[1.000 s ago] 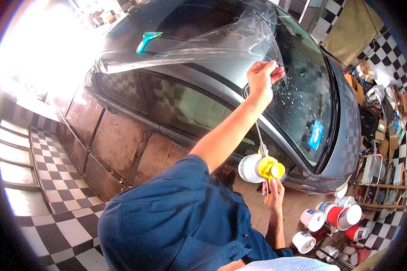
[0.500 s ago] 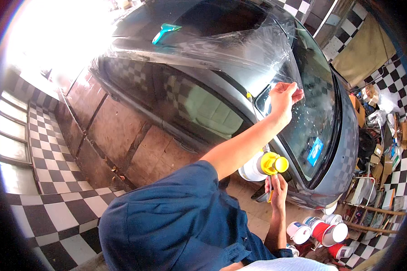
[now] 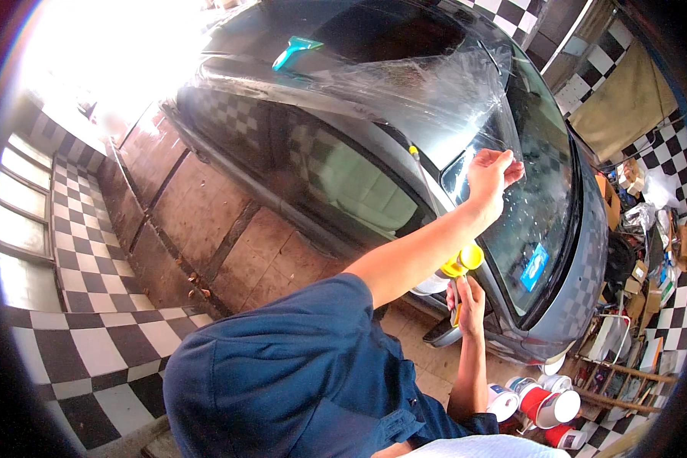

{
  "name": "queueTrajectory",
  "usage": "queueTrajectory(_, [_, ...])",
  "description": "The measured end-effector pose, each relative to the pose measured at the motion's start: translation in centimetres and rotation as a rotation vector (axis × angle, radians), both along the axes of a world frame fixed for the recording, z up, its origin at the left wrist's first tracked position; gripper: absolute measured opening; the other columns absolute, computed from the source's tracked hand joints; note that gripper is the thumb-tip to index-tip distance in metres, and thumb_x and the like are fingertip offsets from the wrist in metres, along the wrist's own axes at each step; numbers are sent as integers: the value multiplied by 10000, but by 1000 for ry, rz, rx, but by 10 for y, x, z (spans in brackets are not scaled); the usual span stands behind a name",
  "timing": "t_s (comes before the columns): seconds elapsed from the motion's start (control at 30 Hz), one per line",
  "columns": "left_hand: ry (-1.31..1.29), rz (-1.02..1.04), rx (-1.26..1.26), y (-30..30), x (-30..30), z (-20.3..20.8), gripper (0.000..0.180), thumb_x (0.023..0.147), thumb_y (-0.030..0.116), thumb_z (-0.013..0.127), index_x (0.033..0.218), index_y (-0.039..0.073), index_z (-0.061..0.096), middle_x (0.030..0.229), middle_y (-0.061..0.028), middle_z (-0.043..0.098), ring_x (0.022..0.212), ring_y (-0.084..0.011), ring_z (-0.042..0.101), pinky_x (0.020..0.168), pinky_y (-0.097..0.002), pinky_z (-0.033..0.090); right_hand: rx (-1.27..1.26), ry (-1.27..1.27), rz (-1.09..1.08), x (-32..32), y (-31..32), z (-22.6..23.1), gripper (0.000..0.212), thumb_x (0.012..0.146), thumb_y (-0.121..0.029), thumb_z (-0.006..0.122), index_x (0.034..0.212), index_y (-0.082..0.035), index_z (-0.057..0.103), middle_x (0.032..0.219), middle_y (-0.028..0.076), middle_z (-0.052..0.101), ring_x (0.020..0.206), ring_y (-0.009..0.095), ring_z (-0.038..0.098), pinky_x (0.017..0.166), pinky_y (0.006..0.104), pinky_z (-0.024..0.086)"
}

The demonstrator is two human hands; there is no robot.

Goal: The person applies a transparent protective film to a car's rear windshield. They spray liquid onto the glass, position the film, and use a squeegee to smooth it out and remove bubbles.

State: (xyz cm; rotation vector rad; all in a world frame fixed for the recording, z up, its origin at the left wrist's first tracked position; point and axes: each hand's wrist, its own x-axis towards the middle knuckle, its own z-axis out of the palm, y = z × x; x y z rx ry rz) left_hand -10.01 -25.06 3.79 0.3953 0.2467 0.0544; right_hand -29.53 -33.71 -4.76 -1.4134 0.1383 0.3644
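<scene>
My left hand (image 3: pixel 493 182) is raised over the rear window, fingers pinched on the edge of a clear plastic film (image 3: pixel 466 91). The film stretches, wrinkled, from the roof of a dark grey car (image 3: pixel 389 136) to my fingers. Lower down, my right hand (image 3: pixel 469 301) is closed round the handle of a pump sprayer (image 3: pixel 464 261) with a yellow head. Its white bottle is mostly hidden behind my left forearm. A thin rod with a yellow tip (image 3: pixel 414 150) rises beside the car's side, its lower end hidden by that forearm. Water drops dot the rear glass.
A teal squeegee (image 3: pixel 294 50) lies on the car roof. Several paint buckets (image 3: pixel 557 408) stand on the floor at lower right. Boxes and clutter (image 3: pixel 641 252) line the checkered wall on the right. A blue sticker (image 3: pixel 535 267) is on the rear glass.
The sprayer's bottle has slipped further behind my left forearm, and the yellow-tipped rod shows more of its length. My left hand keeps its pinch on the film; the whole view has shifted slightly.
</scene>
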Motion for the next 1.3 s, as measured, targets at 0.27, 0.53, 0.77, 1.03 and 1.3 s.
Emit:
queueTrajectory(0.27, [10, -18, 11, 5, -1, 9, 99, 836, 36, 591, 795, -8, 513, 765, -143, 602, 699, -228, 630, 671, -345, 569, 91, 34, 50, 32, 22, 2, 261, 933, -259, 499, 804, -32, 517, 665, 14, 508, 529, 69, 441, 464, 199, 354])
queueTrajectory(0.53, [46, -21, -33, 4, 0, 17, 108, 834, 33, 597, 791, -5, 505, 765, -136, 594, 692, -226, 625, 669, -338, 569, 130, 17, 84, 53, 47, -2, 249, 925, -258, 510, 860, -20, 543, 650, 8, 520, 511, 66, 453, 451, 198, 355])
queueTrajectory(0.77, [47, -23, -31, 6, 0, 15, 111, 832, 28, 600, 795, 2, 499, 767, -131, 590, 692, -228, 626, 669, -338, 570, 131, -29, 52, 64, 62, -2, 492, 892, -261, 562, 1269, 19, 413, 1219, 129, 508, 1091, 190, 509, 926, 319, 401])
queueTrajectory(1.03, [57, -31, -43, 4, 0, 14, 109, 836, 31, 597, 789, -1, 505, 759, -133, 595, 700, -229, 631, 675, -341, 572, 222, -14, 42, 73, 70, -11, 504, 863, -240, 606, 1255, 23, 430, 1203, 127, 523, 1057, 197, 520, 898, 326, 419])
queueTrajectory(1.3, [10, 9, 20, 6, 3, 23, 109, 846, 37, 587, 779, -2, 509, 775, -130, 585, 707, -220, 626, 674, -336, 569, 217, 2, 53, 74, 74, -3, 518, 846, -230, 630, 1248, 31, 433, 1195, 136, 525, 1048, 198, 523, 874, 333, 436])
